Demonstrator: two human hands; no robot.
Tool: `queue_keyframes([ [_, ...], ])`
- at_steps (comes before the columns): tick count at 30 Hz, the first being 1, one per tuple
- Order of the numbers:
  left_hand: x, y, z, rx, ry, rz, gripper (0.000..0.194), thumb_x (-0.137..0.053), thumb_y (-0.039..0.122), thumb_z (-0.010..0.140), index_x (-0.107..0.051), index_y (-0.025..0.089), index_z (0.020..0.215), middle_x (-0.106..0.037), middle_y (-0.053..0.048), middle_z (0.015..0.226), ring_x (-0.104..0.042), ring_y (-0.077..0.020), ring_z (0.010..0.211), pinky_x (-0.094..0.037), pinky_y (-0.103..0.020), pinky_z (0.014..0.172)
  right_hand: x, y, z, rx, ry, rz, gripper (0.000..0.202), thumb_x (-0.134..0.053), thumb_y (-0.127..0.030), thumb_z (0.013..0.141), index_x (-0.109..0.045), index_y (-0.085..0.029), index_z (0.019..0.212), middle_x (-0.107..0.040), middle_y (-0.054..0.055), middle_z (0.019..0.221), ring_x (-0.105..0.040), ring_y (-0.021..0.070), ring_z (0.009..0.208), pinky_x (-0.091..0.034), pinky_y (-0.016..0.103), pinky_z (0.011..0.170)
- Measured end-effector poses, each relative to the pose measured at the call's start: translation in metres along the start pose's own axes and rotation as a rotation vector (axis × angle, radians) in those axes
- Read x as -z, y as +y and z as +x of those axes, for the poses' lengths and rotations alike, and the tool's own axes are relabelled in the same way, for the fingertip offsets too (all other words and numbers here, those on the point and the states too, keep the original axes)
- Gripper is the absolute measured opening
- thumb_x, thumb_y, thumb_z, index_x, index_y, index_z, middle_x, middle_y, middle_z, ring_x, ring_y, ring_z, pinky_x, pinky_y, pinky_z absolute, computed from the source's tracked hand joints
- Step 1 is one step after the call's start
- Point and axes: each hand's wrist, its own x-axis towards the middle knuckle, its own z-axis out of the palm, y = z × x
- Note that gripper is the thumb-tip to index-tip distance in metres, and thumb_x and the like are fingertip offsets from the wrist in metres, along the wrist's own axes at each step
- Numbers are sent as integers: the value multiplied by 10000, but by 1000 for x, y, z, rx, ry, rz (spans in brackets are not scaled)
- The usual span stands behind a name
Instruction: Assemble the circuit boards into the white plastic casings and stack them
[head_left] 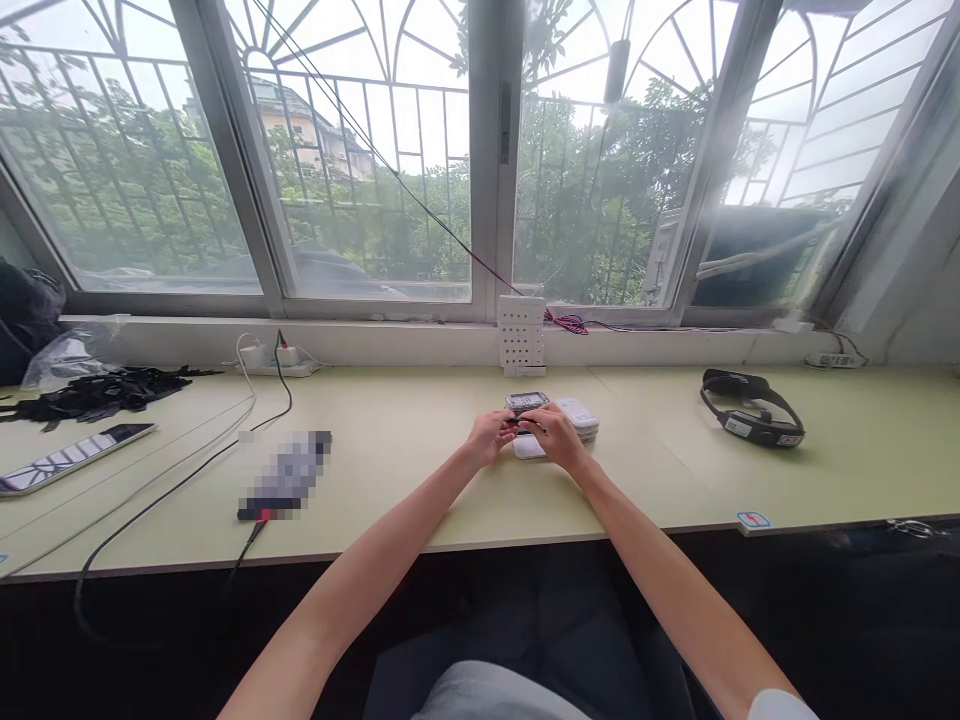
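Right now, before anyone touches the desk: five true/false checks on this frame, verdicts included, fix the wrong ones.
1. A black headband device lies on the desk, to the right of the right hand. True.
2. The two hands are far apart. False: the left hand and right hand are close together, fingers at a small dark item.
3. A white perforated block stands beyond the hands, by the windowsill. True.
4. The phone-like device lies at the desk's right end. False: it lies near the left end.
5. The pile of black strips lies beyond the phone-like device. True.
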Motion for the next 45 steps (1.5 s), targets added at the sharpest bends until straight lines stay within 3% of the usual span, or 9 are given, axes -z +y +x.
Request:
queue_keyframes([
  [8, 0, 3, 0, -104, 29, -6, 232, -641, 16, 747, -566, 133, 932, -630, -31, 647, -575, -91, 489, -493, -222, 535, -3, 4, 0, -85, 52, -12, 400, -653, -378, 900, -606, -197, 1254, -683, 127, 1195, -575, 285, 1131, -455, 425, 970],
  [13, -1, 4, -1, -168, 79, 17, 285, -659, 55, 755, -541, 141, 1000, -611, -18, 644, -550, -88, 472, -460, -224, 512, -7, 9, -2, -202, 24, -19, 569, -693, -408, 853, -493, -179, 1334, -653, 139, 1153, -603, 279, 1091, -468, 420, 942],
  [16, 0, 4, 0, -199, 72, 0, 299, -687, 89, 747, -538, 150, 998, -601, -10, 649, -531, -81, 468, -438, -218, 504, -8, 13, -3, -220, -55, -49, 609, -724, -406, 823, -483, -172, 1330, -646, 129, 1098, -610, 278, 1046, -467, 418, 925],
  [23, -2, 5, -1, -210, 68, -28, 293, -629, 59, 742, -533, 146, 1005, -589, 0, 629, -525, -83, 458, -427, -221, 501, -11, 20, -4, -229, -197, -221, 451, -730, -448, 806, -621, -152, 1129, -620, 146, 1082, -567, 307, 1066, -450, 436, 930],
  [45, -1, 5, -3, -200, 62, 14, 313, -625, 67, 730, -538, 146, 1020, -591, -1, 624, -513, -86, 448, -419, -227, 490, -3, 7, -6, -242, -222, -155, 355, -712, -451, 827, -659, -164, 1029, -604, 113, 1024, -620, 251, 953, -497, 362, 858],
])
